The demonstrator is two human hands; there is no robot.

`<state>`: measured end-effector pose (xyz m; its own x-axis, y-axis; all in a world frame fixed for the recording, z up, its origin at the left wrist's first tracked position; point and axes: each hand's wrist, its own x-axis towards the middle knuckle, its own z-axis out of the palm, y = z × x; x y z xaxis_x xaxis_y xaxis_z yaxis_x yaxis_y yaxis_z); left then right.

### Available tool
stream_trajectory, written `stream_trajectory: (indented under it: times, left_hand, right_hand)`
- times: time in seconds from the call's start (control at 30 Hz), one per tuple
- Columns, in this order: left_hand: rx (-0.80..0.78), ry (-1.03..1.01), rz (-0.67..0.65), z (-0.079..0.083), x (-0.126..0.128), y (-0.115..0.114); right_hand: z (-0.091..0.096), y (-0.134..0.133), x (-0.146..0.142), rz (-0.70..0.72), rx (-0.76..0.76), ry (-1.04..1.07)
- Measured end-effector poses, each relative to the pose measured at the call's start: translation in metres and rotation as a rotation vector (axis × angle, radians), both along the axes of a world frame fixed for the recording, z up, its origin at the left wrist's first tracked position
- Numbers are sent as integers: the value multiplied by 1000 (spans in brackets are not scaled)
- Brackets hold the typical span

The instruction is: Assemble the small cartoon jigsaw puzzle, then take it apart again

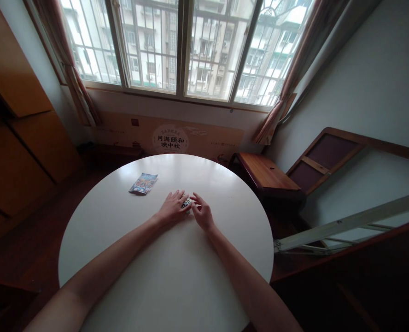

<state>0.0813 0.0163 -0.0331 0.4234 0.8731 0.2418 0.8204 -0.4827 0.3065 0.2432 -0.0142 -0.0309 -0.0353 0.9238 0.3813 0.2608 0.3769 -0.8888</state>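
Note:
A small, flat piece with a black-and-white pattern [186,203] lies on the round white table [170,276], partly hidden by my hands; its kind is too small to make out. My left hand [172,204] rests over its left side, palm down with fingers stretched out and a little apart. At its right edge is my right hand [202,212], its fingers bent and apart, with the fingertips close to or touching the piece. Farther back on the left, a blue printed packet [143,183] lies flat, away from both hands.
Beyond the table stand a window with bars [211,50] and a long printed cardboard panel [207,136]. A wooden bench [268,170] is at the right, near a leaning wooden frame [324,159]. Wooden cabinets [45,143] line the left side.

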Motion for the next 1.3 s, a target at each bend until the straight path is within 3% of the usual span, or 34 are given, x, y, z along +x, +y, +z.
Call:
stream_trajectory:
  times: [0.1,0.2,0.3,0.43,0.57,0.83,1.0,1.3]
  left_hand:
    - [-14,-55,28,7,-10,-3]
    - [68,-172,81,13,-27,-6]
    - [154,-309,153,13,-39,-10]
    - [97,-390,192,7,-45,-14]
    - [77,-416,204,5,-45,-15]
    - [110,-433,134,5,-56,-8]
    - [115,-435,73,0,-56,-8]
    - [161,-377,-44,8,-47,-20]
  right_hand:
    - [-2,6,2,-105,-22,74]
    - [-4,16,4,-165,-37,70]
    - [-4,25,2,-182,-47,-32]
    - [-7,30,-5,-207,-38,-189]
    - [-10,25,-7,-156,64,-327]
    - [-7,13,-4,-18,121,-510]
    - [-6,11,-5,-36,112,-483]
    - [-5,14,-3,-113,81,-374]
